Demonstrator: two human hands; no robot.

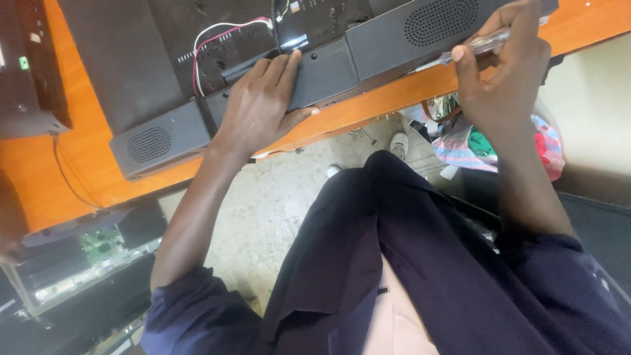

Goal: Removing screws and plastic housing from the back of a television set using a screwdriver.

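While pressed flat on the black panel (328, 72), left hand (259, 105) spread, gripping nothing — right hand (503, 79) clenched round a clear-handled screwdriver (476, 46), above the orange table (85, 158).

A panel (197, 59) lies on the surface (79, 171), its near edge along the surface's edge. The left hand (259, 105) rests flat on that edge, between two speakers (154, 141), one left, one right. The right hand (503, 72), right of them, holds a screwdriver (460, 52) against the right speaker. Wires (220, 36) lie behind the left hand.
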